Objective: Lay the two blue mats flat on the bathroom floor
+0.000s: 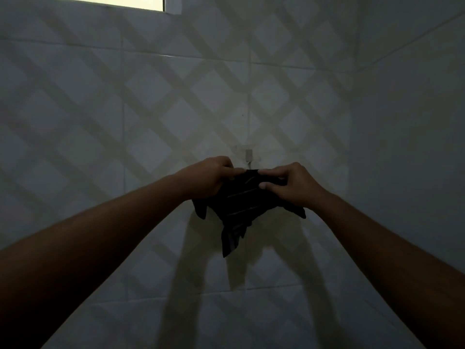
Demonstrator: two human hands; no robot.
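A dark cloth with thin pale stripes (237, 207) hangs bunched in front of the tiled wall, just below a small wall hook (248, 154). My left hand (208, 176) grips its upper left edge with curled fingers. My right hand (289, 185) pinches its upper right edge between thumb and fingers. The two hands are close together, almost touching at the top of the cloth. Loose corners of the cloth dangle below both hands. No blue mat shows in this dim view, and the floor is out of sight.
White wall tiles (151, 109) with a faint diamond pattern fill the view. A side wall (407, 147) meets it at a corner on the right. A lit window edge (125, 2) shows at the top left. My arms cast shadows low on the wall.
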